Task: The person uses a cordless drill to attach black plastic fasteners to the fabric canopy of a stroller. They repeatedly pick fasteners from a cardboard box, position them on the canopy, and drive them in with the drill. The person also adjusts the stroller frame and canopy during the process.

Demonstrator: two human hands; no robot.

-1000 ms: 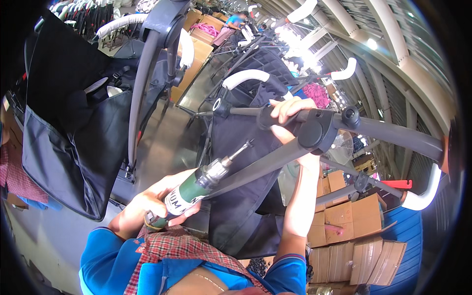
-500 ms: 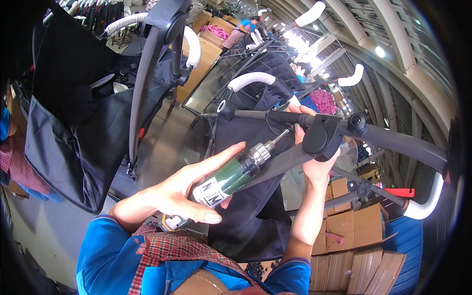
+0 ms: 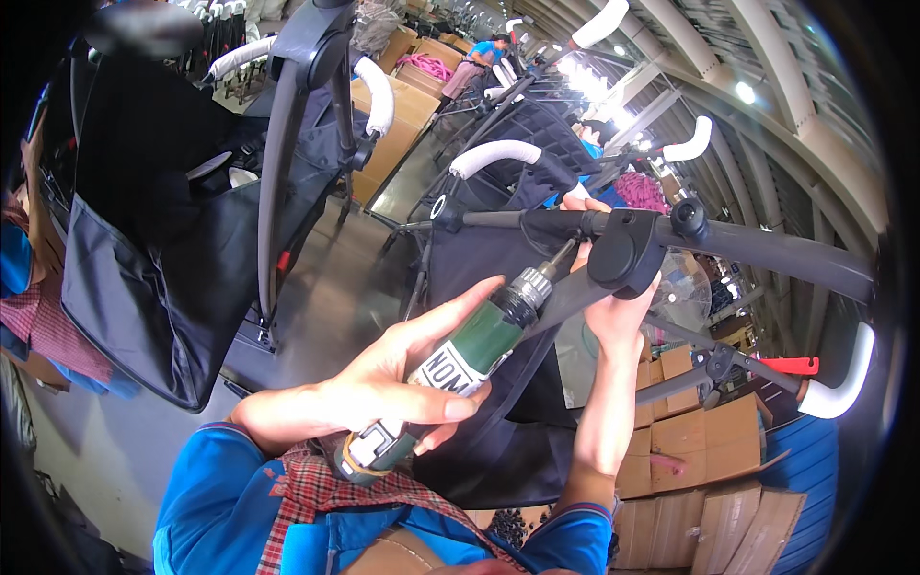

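A green power screwdriver (image 3: 484,340) lies in the grip of my left hand (image 3: 369,388), slanting up to the right. Its bit (image 3: 561,257) reaches the dark fabric edge at the grey tube (image 3: 489,219) of a stroller frame; whether it sits in a screw is too small to tell. Behind and below that tube, my right hand (image 3: 613,321) is closed around it, the fingertips showing above and the thumb close to the bit. A black joint (image 3: 628,254) partly hides this hand. Black fabric (image 3: 460,278) hangs from the frame.
Another stroller frame (image 3: 278,182) with black fabric stands at left, a person in a checked garment (image 3: 57,321) beside it. White-wrapped handles (image 3: 494,156) stick out ahead. Cardboard boxes (image 3: 704,446) are stacked at lower right. Farther off, a person in blue (image 3: 484,53) is among more frames.
The screwdriver has moved up and right in my left hand, bringing its bit closer to the tube and my right thumb. The right hand keeps its hold at the tube.
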